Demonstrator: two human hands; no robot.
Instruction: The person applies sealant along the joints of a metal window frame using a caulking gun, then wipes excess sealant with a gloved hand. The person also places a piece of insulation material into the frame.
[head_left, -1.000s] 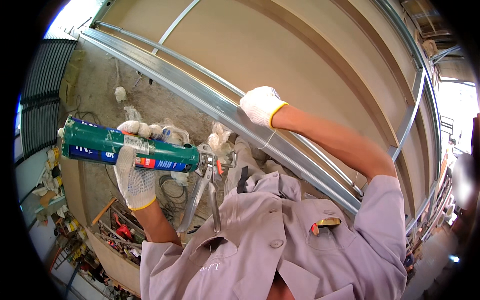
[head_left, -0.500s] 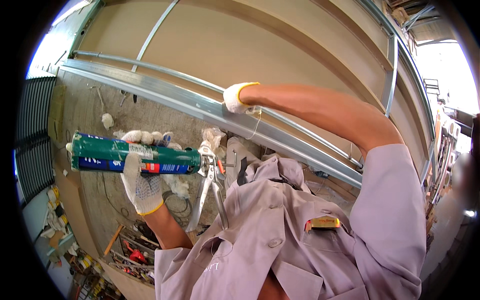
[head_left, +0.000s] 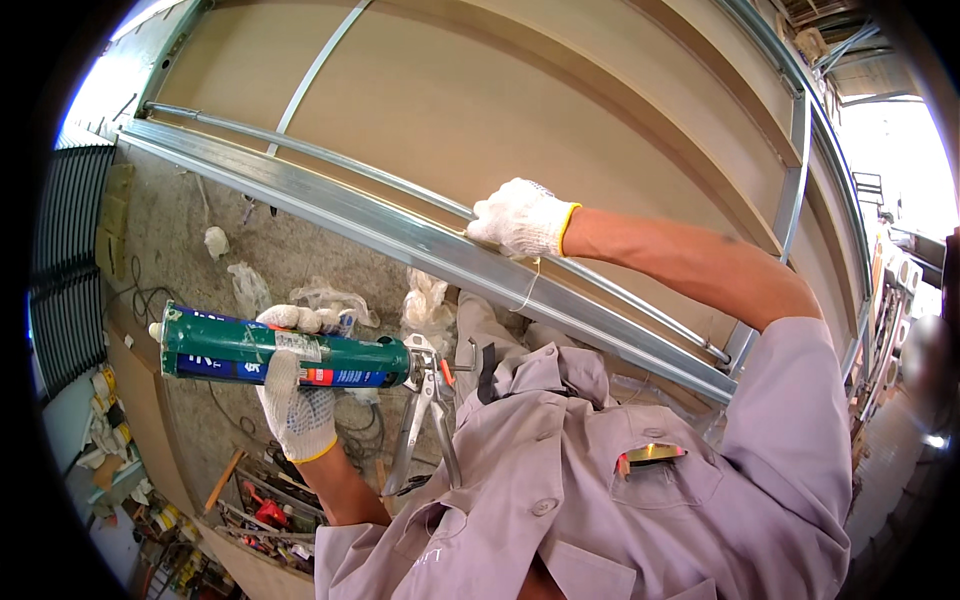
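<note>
1. My left hand point(head_left: 297, 400) in its dotted work glove has its fingers clamped round the green sealant tube point(head_left: 270, 350), gripping it about mid-length; the tube lies nearly level, nozzle end pointing left, over the littered floor point(head_left: 200, 280)
2. The tube sits in a metal caulking gun point(head_left: 425, 400), whose trigger and handle hang down just left of my grey shirt point(head_left: 620, 500); nothing holds the handle
3. My right hand point(head_left: 520, 218), in a white glove with a yellow cuff, rests on the long galvanised steel channel point(head_left: 400, 240) that runs along the lower edge of the big tan board point(head_left: 520, 110). Its fingers curl over the channel's upper lip, closed on the metal
4. I judge the tube and gun together to be moderately heavy and stiff, the tube's printed skin smooth and a bit slippery under a glove. The mid-body grip balances it, but the handle is the surer place to hold for squeezing
5. The channel looks rigid along its length yet thin-walled, with sharp edges, so the gloved hold on the lip seems wise
6. Crumpled white bags point(head_left: 430, 305) lie on the floor below the channel, near the gun
</note>
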